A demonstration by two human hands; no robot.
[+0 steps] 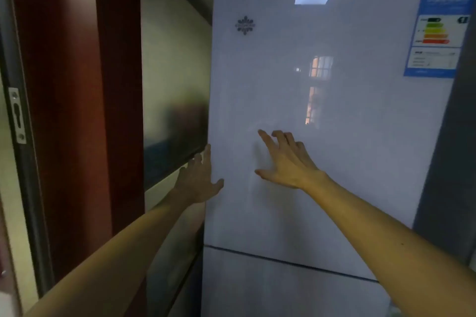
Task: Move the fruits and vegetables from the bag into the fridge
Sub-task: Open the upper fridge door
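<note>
Two hands up, both empty; zero fruit, zero veg and no bag in view, so where the produce is can't be told. Left hand [198, 180] sits at the left vertical edge of the upper fridge door [347, 149], fingers extended up along that edge, thumb on the front face; can't tell if the fingertips hook behind it. Right hand [286, 162] is just inboard of the left, fingers spread, a few bent, tips touching the door face. The edge runs upright, and the left hand is the nearer one. Judgement: the door is shut, and the pull starts at that edge. One lower door [283, 291] sits below both hands. Farther up are one logo [245, 25] and one energy label [438, 33]. One wooden frame [77, 110] is left of the left hand.
</note>
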